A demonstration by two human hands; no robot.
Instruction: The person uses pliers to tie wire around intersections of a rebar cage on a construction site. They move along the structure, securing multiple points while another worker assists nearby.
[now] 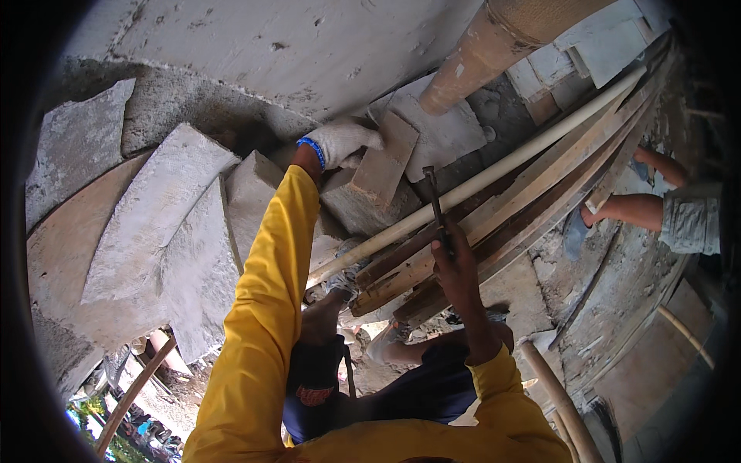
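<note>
My left hand (347, 145) wears a pale knitted glove with a blue cuff. Its fingers are closed on the upper left edge of a flat, brownish rectangular slab (386, 162); whether that is stone, brick or wood I cannot tell. Under the slab lie grey blocks (363, 204). In my bare right hand (457, 266) is a dark, slim hammer (435, 199), the fist closed round the lower handle. Its small head points up and away, a little to the right of the slab and apart from it.
Large grey slabs (158, 212) are stacked at the left. A pale pole (478, 181) and long wooden planks (525, 202) run diagonally to the right of my feet. A thick brown pipe (494, 54) slants down from above. Another person's legs (637, 210) are at the right.
</note>
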